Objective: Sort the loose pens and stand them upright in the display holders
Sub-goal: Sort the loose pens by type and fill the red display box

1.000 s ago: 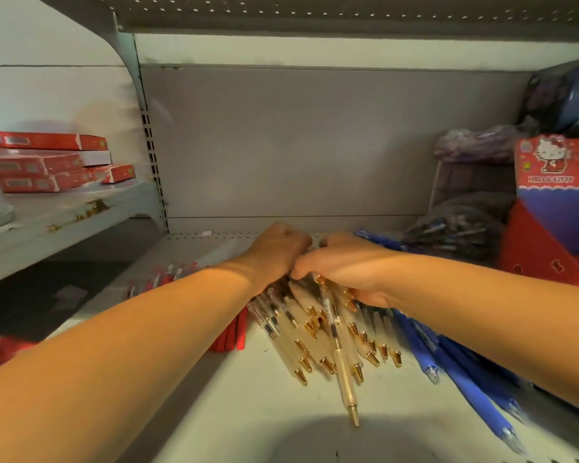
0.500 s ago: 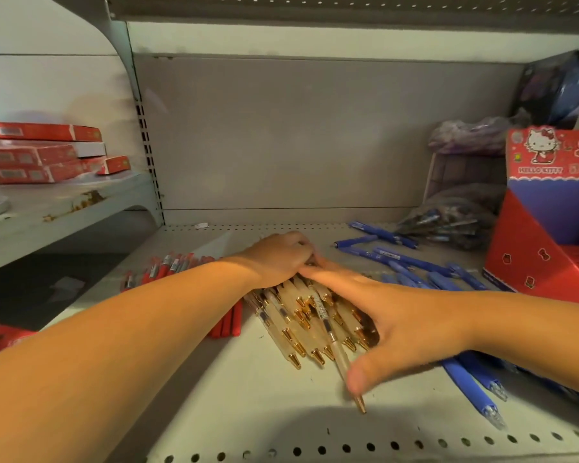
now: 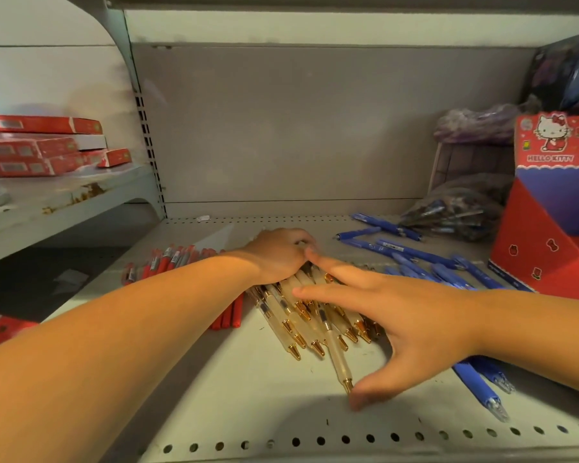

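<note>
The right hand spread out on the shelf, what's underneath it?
Under the right hand lies a bunch of gold-tipped pens flat on the shelf, tips fanned toward the camera. Their far ends are covered by the left hand, so the count is unclear.

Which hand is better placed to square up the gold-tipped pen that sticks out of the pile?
Right. The right hand is spread open over the translucent gold-tipped pens, its thumb right by the tip of the protruding pen. The left hand is cupped over the pile's far ends.

Gold-tipped cream pens [image 3: 301, 315], blue pens [image 3: 415, 253]
</note>
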